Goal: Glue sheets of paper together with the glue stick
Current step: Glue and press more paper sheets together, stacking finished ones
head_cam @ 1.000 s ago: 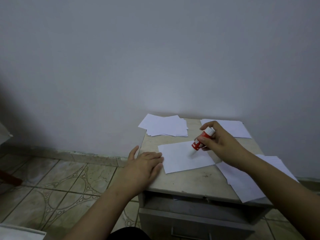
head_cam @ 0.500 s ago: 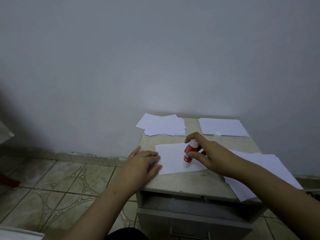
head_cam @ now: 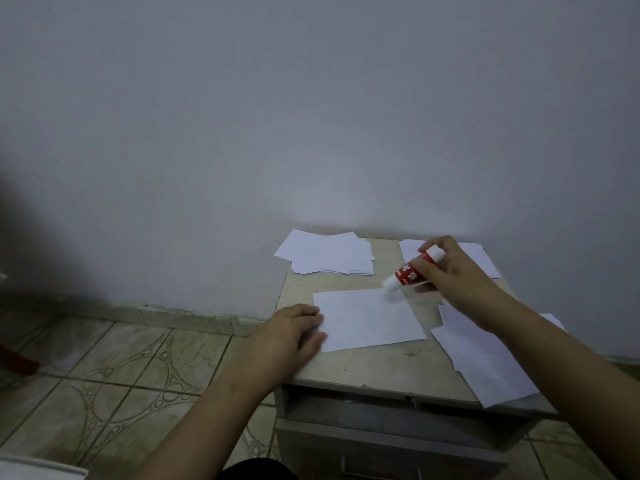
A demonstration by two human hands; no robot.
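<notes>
Holding the glue stick point(head_cam: 412, 270) tight, the right hand point(head_cam: 450, 271) tips it over the paper point(head_cam: 367, 318) while the flat left hand point(head_cam: 291, 332) presses its edge.

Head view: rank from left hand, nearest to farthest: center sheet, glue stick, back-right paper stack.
1. Center sheet: under the left hand's fingertips, on its left edge.
2. Glue stick: held in the right hand, past the sheet's far right corner.
3. Back-right paper stack: by the wall, partly hidden behind that hand.
</notes>
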